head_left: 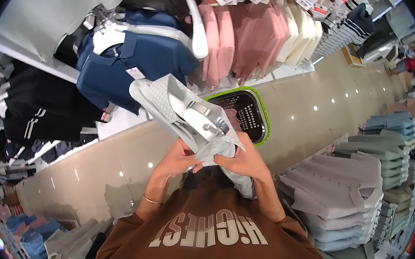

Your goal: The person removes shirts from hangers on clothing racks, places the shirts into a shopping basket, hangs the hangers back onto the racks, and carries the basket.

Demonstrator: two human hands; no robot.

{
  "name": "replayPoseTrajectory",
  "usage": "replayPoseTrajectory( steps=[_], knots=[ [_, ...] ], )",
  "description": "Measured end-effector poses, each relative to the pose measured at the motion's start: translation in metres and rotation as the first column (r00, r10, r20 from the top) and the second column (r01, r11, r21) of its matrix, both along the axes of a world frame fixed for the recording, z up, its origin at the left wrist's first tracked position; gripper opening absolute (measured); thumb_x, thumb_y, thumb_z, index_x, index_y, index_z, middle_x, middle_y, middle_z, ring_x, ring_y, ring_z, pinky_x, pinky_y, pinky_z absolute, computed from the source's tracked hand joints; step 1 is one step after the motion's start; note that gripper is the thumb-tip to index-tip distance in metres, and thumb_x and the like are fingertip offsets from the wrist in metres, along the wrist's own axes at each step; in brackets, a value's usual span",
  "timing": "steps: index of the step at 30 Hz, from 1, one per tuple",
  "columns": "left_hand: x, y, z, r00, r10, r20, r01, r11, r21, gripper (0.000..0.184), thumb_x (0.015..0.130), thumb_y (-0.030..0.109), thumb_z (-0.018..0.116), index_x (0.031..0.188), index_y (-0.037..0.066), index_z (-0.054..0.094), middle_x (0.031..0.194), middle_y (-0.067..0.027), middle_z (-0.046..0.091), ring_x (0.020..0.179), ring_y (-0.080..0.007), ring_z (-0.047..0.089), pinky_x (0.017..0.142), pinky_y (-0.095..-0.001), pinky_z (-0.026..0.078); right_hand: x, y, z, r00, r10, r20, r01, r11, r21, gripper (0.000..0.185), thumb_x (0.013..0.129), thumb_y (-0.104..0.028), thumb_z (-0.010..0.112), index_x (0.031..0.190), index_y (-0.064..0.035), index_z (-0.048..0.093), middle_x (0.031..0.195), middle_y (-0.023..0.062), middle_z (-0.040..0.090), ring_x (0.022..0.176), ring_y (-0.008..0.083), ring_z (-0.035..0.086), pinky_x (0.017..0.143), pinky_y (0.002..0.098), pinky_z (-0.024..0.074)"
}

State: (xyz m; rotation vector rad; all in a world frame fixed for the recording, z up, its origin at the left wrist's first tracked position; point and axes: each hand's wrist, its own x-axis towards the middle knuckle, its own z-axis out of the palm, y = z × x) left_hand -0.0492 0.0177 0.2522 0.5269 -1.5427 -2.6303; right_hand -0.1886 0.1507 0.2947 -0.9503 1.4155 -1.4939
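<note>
Head view: the pale grey cloth (165, 109) is bunched up, with a fine line pattern. Left fingers (188, 151) and right fingers (225, 160) pinch its near end, over the shiny floor (301, 101). A black basket (268, 123) with a green rim is near hanging shirts (255, 38) and folded piles (331, 180).

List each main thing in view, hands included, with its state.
Gray patterned garment: partly bunched, held
Left hand: gripping garment
Right hand: gripping garment
Shopping basket: open-topped, pink garment inside
Navy polo shirt: hanging, tagged
Black shirts: hanging
Gray collared shirts: stacked
Pink shirts: hanging
</note>
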Motion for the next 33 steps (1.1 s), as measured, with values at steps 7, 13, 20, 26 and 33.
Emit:
replayPoseTrajectory(
  steps=[7, 13, 20, 26, 33],
  knots=[
    [-0.015, 0.01, -0.001, 0.995, -0.074, -0.069, 0.051, 0.954, -0.294, 0.009, 0.075, -0.002, 0.062, 0.084, 0.001, 0.063, 0.066, 0.0016, 0.058, 0.053, -0.004, 0.05, 0.048, -0.0195, 0.038, -0.004, 0.019, -0.014, 0.983, -0.091, -0.161, 0.089, 0.996, -0.022, 0.03, 0.064, -0.001, 0.062, 0.093, 0.0043, 0.06, 0.078, 0.0112, 0.063, 0.071, 0.0134, 0.056, 0.068, 0.0292, 0.0455],
    [-0.048, 0.035, -0.009, 0.996, 0.043, -0.076, -0.068, 0.925, -0.375, 0.01, 0.077, 0.006, 0.065, 0.083, -0.001, 0.066, 0.071, 0.0016, 0.062, 0.062, -0.0037, 0.054, 0.054, -0.0201, 0.042, -0.034, 0.039, -0.008, 0.985, -0.125, -0.117, 0.116, 0.99, -0.081, 0.037, 0.064, -0.011, 0.073, 0.094, 0.0049, 0.06, 0.083, 0.0129, 0.065, 0.076, 0.0138, 0.058, 0.072, 0.03, 0.0464],
    [-0.114, 0.08, -0.007, 0.923, 0.199, -0.329, -0.341, 0.818, -0.463, 0.014, 0.081, 0.008, 0.062, 0.086, -0.005, 0.066, 0.073, -0.0003, 0.064, 0.064, -0.0041, 0.053, 0.054, -0.0216, 0.042, -0.099, 0.056, -0.006, 0.96, -0.159, -0.229, 0.135, 0.984, -0.117, 0.045, 0.063, -0.015, 0.078, 0.099, 0.0037, 0.059, 0.089, 0.0118, 0.065, 0.081, 0.0141, 0.059, 0.076, 0.0301, 0.0462],
    [-0.155, 0.11, 0.019, 0.925, 0.347, -0.155, -0.38, 0.82, -0.428, 0.013, 0.083, 0.01, 0.062, 0.079, -0.002, 0.066, 0.063, 0.0006, 0.059, 0.05, -0.0024, 0.048, 0.044, -0.0181, 0.036, -0.147, 0.065, -0.014, 0.995, -0.097, -0.03, 0.093, 0.987, -0.128, 0.033, 0.069, -0.005, 0.068, 0.1, 0.0034, 0.059, 0.091, 0.0087, 0.064, 0.08, 0.0124, 0.057, 0.075, 0.0286, 0.0461],
    [-0.177, 0.125, 0.03, 0.952, 0.287, -0.102, -0.302, 0.845, -0.441, 0.023, 0.09, 0.021, 0.057, 0.081, 0.001, 0.065, 0.056, 0.0048, 0.051, 0.045, -0.0019, 0.044, 0.041, -0.0182, 0.034, -0.178, 0.082, -0.002, 0.985, -0.024, 0.17, 0.042, 0.994, -0.099, 0.018, 0.072, -0.001, 0.064, 0.09, -0.0007, 0.062, 0.08, 0.0027, 0.063, 0.072, 0.0066, 0.056, 0.066, 0.0228, 0.0457]
  ],
)
